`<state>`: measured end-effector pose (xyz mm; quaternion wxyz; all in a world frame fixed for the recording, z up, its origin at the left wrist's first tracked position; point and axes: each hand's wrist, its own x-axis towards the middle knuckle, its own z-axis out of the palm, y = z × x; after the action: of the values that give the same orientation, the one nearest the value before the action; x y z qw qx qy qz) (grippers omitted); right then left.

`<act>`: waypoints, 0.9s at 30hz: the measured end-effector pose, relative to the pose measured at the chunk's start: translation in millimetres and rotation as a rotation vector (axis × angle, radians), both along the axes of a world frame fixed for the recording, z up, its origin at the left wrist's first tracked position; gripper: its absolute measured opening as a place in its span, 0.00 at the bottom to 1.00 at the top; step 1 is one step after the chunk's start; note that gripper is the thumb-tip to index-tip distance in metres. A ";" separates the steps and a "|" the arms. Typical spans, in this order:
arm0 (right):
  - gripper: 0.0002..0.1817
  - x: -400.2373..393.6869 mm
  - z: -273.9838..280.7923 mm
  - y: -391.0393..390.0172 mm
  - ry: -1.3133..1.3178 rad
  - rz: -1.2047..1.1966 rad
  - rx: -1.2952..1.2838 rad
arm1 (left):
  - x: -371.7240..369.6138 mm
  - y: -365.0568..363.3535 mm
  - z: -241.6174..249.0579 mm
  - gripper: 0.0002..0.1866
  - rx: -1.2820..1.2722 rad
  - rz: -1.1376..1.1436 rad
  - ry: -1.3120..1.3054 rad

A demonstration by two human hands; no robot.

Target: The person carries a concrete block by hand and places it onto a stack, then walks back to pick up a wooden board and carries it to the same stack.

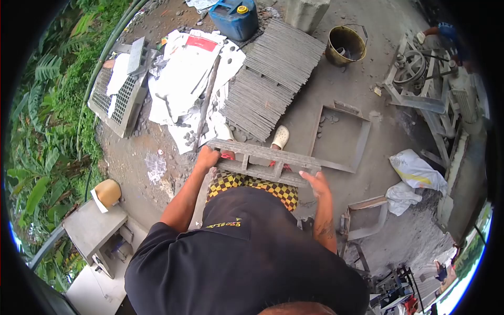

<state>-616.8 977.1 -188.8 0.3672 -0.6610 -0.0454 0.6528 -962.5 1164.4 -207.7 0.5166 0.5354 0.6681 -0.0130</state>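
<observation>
A grey, cement-crusted ladder-like frame (pixel 262 152), two long rails joined by short crosspieces, is held across the front of my body at thigh height. My left hand (pixel 209 157) is closed around its left end. At the other end my right hand (pixel 316 182) grips the frame, thumb along the top, with the other fingers mostly hidden beneath. Just beyond the frame lies a panel of thin grey slats (pixel 278 73). My feet in pale clogs (pixel 281 136) stand by the slats' near edge, partly covered by the frame.
Right of the slats are a shallow rectangular frame (pixel 362 139) and a dirty bucket (pixel 345 46). A blue jerrycan (pixel 234 20) and white sacks (pixel 184 79) lie ahead. Machinery with a wheel (pixel 410 68) stands at right, near another person's arm (pixel 433 31). Sacks (pixel 417 170) lie below it.
</observation>
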 end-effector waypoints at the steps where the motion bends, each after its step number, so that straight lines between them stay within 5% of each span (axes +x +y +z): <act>1: 0.28 -10.3 -8.2 -0.3 -0.009 -0.022 -0.010 | -1.9 17.2 -18.7 0.16 0.014 -0.084 0.002; 7: 0.27 -81.3 -116.3 38.6 0.021 -0.286 -0.237 | -30.3 88.0 -167.4 0.17 -0.110 -0.279 0.190; 11: 0.28 -101.8 -244.4 68.2 -0.074 -0.471 -0.257 | -15.6 146.2 -243.3 0.16 -0.012 -0.353 0.178; 15: 0.29 -85.6 -325.5 125.2 -0.179 -0.541 -0.008 | 6.4 206.5 -335.4 0.17 0.344 -0.309 -0.093; 21: 0.34 -34.9 -395.2 187.4 -0.462 -0.621 0.203 | 77.9 275.9 -381.8 0.16 0.614 -0.164 -0.376; 23: 0.37 -27.2 -419.2 198.7 -0.491 -0.590 0.296 | 90.9 289.7 -403.5 0.24 0.542 -0.193 -0.428; 25: 0.43 -27.5 -440.6 213.2 -0.647 -0.575 0.333 | 93.6 298.5 -464.0 0.34 0.988 -0.376 -0.131; 26: 0.45 -28.0 -460.6 213.6 -0.808 -0.474 0.034 | 93.2 290.5 -480.2 0.38 0.909 -0.378 -0.110; 27: 0.45 -27.5 -480.3 213.7 -0.813 -0.478 0.042 | 94.8 289.7 -496.4 0.42 0.835 -0.381 -0.091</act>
<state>-644.4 1190.9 -669.1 0.4729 -0.8473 -0.0449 0.2373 -867.7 1454.1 -704.0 0.2737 0.8109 0.4825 0.1863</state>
